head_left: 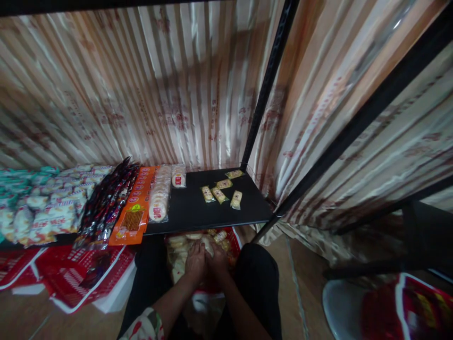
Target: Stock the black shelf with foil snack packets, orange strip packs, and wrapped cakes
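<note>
Both hands are low between the knees, over a red basket (238, 237) of wrapped snacks. My left hand (196, 261) and my right hand (217, 261) are close together, fingers curled around a pale rice cracker packet (207, 246). The fingertips are partly hidden and dim. To the left in the basket are white round rice cracker packets (178, 255); small yellowish wrapped snacks (221, 237) are at the right. On the black shelf (191, 210) above lie a row of rice cracker packets (158, 208), a single packet (179, 176) behind it, and several small wrapped bars (236, 199).
Left along the shelf are an orange snack bag (132, 215), dark shiny packets (106, 203), white packets (53, 212) and green ones (17, 189). Red baskets (76, 271) stand below. A black post (271, 85) rises at the shelf corner. A grey stool (339, 307) is at right.
</note>
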Demonstrator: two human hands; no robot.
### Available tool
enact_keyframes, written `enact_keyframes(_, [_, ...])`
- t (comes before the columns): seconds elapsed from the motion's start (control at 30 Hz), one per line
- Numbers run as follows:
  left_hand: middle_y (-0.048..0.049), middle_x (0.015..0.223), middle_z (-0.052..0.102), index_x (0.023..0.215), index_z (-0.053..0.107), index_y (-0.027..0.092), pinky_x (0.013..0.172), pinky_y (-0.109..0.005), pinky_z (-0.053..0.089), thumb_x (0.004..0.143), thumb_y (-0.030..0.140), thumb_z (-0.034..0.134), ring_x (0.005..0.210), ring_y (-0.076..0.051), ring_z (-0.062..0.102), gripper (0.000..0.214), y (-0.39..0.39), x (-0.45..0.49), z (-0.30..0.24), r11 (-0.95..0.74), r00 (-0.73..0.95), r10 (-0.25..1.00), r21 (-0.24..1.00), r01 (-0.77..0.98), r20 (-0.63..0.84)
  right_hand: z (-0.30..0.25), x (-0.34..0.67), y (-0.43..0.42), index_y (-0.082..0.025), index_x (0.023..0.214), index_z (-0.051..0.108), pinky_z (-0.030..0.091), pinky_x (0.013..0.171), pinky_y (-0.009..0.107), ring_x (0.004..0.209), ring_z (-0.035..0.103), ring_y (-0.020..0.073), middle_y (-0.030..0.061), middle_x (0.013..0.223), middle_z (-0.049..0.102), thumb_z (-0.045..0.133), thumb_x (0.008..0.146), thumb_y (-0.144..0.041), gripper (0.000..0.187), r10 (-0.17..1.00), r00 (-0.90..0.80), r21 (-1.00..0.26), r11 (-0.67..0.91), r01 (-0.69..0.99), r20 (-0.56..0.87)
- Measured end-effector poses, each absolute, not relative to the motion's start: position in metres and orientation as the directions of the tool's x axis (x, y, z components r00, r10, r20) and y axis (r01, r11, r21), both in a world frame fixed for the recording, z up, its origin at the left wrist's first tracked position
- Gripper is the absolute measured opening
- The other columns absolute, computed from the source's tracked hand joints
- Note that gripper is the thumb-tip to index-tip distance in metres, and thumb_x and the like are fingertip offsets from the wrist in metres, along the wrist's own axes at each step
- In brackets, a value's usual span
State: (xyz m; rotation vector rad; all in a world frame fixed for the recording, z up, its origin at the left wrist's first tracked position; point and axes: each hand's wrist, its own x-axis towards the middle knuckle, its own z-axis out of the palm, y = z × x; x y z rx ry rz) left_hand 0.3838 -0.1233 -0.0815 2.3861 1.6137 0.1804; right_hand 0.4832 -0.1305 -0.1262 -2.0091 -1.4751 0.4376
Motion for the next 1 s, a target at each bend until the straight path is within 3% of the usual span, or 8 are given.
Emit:
enact_keyframes(0.27, [-0.0161,0.131,0.049,0.124,0.049,0.01,0.102,-0.043,0.033,0.081,0.017,0.036,0.124,-0.026,0.041,0.046,-0.133,0.382,-0.094,-0.366,0.373,0.927,0.279,0.888,0.031,-0.122,0.484,-0.14,-0.009,0.112,0.061,0.042,0.089,0.034,0.103,0.057,0.024,0.0163,0.108,0.065,0.049,0.076,-0.026,0.041,0.959,0.274,-0.566,-0.189,0.803,0.07])
enact_keyframes(0.47, [-0.0156,0.133,0.047,0.124,0.048,0.008,0.105,-0.04,0.03,0.079,0.016,0.034,0.125,-0.025,0.04,0.048,-0.138,0.386,-0.083,-0.312,0.339,0.94,0.285,0.906,-0.049,-0.105,0.485,-0.151,-0.012,0.112,0.062,0.042,0.09,0.035,0.104,0.057,0.0251,0.0141,0.11,0.065,0.049,0.074,-0.018,0.041,0.967,0.25,-0.546,-0.185,0.817,0.047])
enact_keyframes(0.77, [-0.0165,0.138,0.04,0.13,0.042,0.009,0.107,-0.038,0.025,0.072,0.018,0.04,0.128,-0.025,0.036,0.059,-0.133,0.393,-0.045,-0.233,0.32,0.922,0.348,0.908,-0.218,-0.083,0.488,-0.158,-0.01,0.112,0.062,0.043,0.089,0.033,0.101,0.06,0.0248,0.0166,0.106,0.066,0.044,0.076,-0.018,0.041,0.962,0.271,-0.618,-0.228,0.752,-0.025])
enact_keyframes(1.0, [-0.0145,0.137,0.042,0.129,0.044,0.012,0.107,-0.039,0.025,0.073,0.018,0.039,0.128,-0.024,0.034,0.057,-0.134,0.398,-0.047,-0.209,0.287,0.953,0.469,0.858,-0.1,-0.081,0.494,-0.161,-0.012,0.109,0.063,0.043,0.088,0.03,0.101,0.061,0.0224,0.0138,0.106,0.067,0.034,0.081,-0.024,0.042,0.957,0.288,-0.71,-0.222,0.668,-0.029])
